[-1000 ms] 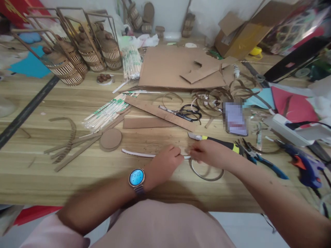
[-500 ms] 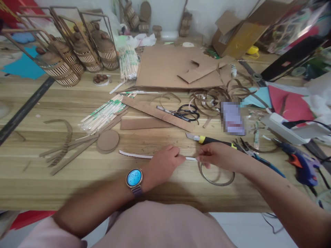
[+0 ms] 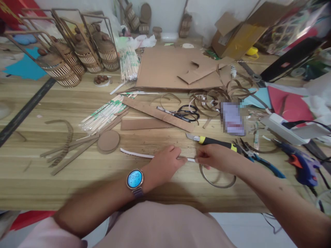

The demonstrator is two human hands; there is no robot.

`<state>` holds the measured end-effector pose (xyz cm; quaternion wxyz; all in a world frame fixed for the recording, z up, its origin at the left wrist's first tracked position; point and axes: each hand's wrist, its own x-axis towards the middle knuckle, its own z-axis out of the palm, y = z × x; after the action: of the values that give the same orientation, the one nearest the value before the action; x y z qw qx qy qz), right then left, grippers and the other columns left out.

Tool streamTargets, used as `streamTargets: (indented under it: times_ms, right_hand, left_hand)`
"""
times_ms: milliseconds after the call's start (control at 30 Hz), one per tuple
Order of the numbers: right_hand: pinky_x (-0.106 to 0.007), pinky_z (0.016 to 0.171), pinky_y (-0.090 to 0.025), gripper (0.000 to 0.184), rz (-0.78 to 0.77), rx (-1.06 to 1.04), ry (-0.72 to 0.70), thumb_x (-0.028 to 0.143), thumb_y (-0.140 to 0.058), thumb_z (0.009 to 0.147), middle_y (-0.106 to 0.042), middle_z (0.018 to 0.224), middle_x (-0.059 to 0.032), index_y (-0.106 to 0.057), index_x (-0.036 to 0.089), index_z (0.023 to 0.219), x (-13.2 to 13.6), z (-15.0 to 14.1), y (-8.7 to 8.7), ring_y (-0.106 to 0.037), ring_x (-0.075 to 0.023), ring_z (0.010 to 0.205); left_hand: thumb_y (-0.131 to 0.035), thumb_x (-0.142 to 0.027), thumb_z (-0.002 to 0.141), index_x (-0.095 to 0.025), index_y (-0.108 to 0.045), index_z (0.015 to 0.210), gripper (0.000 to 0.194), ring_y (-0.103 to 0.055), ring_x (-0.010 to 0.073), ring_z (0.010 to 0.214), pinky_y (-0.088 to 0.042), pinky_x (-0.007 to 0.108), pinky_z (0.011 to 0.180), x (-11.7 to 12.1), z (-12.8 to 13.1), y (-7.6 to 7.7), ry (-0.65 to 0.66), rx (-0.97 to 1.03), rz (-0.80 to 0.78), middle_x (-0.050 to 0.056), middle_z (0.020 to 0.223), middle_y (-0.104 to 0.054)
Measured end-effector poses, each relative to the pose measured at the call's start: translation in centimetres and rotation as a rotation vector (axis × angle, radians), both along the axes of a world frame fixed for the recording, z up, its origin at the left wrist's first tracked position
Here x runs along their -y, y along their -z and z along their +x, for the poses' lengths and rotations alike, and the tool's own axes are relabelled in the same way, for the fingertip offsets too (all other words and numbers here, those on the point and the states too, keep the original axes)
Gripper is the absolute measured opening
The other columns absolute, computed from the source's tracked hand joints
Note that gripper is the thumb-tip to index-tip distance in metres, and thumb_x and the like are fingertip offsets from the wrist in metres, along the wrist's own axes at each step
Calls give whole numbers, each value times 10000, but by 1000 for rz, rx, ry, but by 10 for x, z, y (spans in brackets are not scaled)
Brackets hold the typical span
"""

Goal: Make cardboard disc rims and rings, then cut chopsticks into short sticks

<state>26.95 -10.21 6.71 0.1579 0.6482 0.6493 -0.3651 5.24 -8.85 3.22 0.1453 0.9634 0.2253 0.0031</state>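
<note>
A narrow strip (image 3: 138, 154), white on its upper face, runs across the wooden table under both hands. My left hand (image 3: 168, 160) is closed on its middle, with thumb and fingertips pressed together. Farther right, my right hand (image 3: 210, 156) pinches the same strip; its fingertips are partly hidden. Beyond that pinch a brown loop (image 3: 218, 186) curls on the table, seemingly the strip's other end. Just behind my right hand lies a utility knife (image 3: 214, 141) with its blade out, and pliers (image 3: 261, 160) rest under the right forearm.
A round cardboard disc (image 3: 108, 140) and brown strips lie left. Behind are bundled sticks (image 3: 103, 115), scissors (image 3: 187, 113), a cardboard sheet (image 3: 168, 67) and a phone (image 3: 232, 119). A glue gun (image 3: 297, 158) lies right; lantern-like baskets (image 3: 60, 70) stand back left.
The two hands keep their grip on the strip. My right hand and the loop have shifted very slightly, while the whole view has moved a little.
</note>
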Motion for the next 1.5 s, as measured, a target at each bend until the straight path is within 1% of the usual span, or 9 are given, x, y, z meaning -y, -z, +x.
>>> streamTargets:
  times_ms: [233, 467, 600, 667, 800, 900, 1067, 1300, 1500]
  right_hand:
    - [-280, 538, -307, 269, 31, 116, -37, 256, -547, 821, -672, 609, -35, -598, 200, 563, -1, -9, -3, -573, -167, 584]
    - [-277, 542, -312, 213, 60, 171, -47, 243, -559, 813, -674, 650, -50, -631, 189, 620, -1, -14, -1, -594, -176, 610]
    - [-272, 542, -315, 208, 93, 157, -44, 250, -537, 834, -683, 689, -49, -615, 190, 651, 4, -13, -5, -589, -167, 608]
    - [-268, 556, -325, 200, 124, 134, -40, 273, -497, 872, -698, 750, -46, -614, 199, 728, 9, -15, -11, -598, -169, 648]
    - [-260, 563, -328, 170, 204, 70, 0, 312, -456, 906, -708, 801, -18, -586, 229, 834, 20, -25, -26, -596, -166, 664]
    - [-257, 538, -304, 158, 262, 82, 16, 320, -458, 904, -696, 751, -6, -579, 242, 839, 24, -35, -33, -586, -167, 623]
    - [-254, 506, -270, 184, 356, 135, -34, 319, -445, 910, -686, 711, -15, -596, 239, 842, 25, -45, -34, -595, -174, 605]
    - [-240, 454, -239, 160, 526, 100, -67, 270, -502, 876, -672, 628, 6, -610, 231, 765, 31, -49, -33, -597, -160, 539]
    - [-245, 421, -289, 193, 830, -65, -62, 292, -486, 922, -648, 558, 33, -556, 221, 756, 39, -56, -24, -565, -138, 404]
  left_hand:
    - [-347, -184, 1019, -184, -609, 1185, 310, -491, 230, 905, -428, 308, 703, 0, 1, -2, 30, -23, 18, 72, 937, -535]
    - [-377, -165, 1003, -225, -520, 1332, 364, -496, 249, 936, -455, 311, 694, 4, 3, -7, 55, -46, 50, 98, 981, -542]
    - [-397, -123, 978, -188, -610, 1129, 269, -519, 248, 947, -474, 329, 741, 2, 3, -11, 38, -15, 40, 105, 997, -556]
    - [-406, -113, 971, -158, -616, 1079, 241, -528, 247, 972, -477, 358, 822, -3, 3, -15, -26, 45, 17, 106, 1011, -578]
    - [-435, -202, 991, -134, -642, 1017, 220, -557, 232, 1016, -441, 382, 956, -12, 3, -24, -148, 172, -157, 101, 1016, -655]
    - [-457, -173, 961, -163, -666, 958, 209, -592, 210, 965, -458, 340, 905, -14, 2, -27, -151, 214, -296, 63, 953, -692]
    - [-475, -155, 910, -184, -667, 905, 194, -603, 179, 837, -458, 295, 774, -9, -1, -31, -220, 267, -421, 20, 858, -684]
    - [-510, -153, 830, -187, -609, 725, 148, -560, 161, 740, -399, 277, 688, -6, -3, -32, -317, 351, -485, -5, 749, -646]
    - [-538, -181, 814, -188, -586, 668, 155, -533, 156, 718, -372, 275, 662, -5, -8, -32, -433, 502, -459, -13, 678, -578]
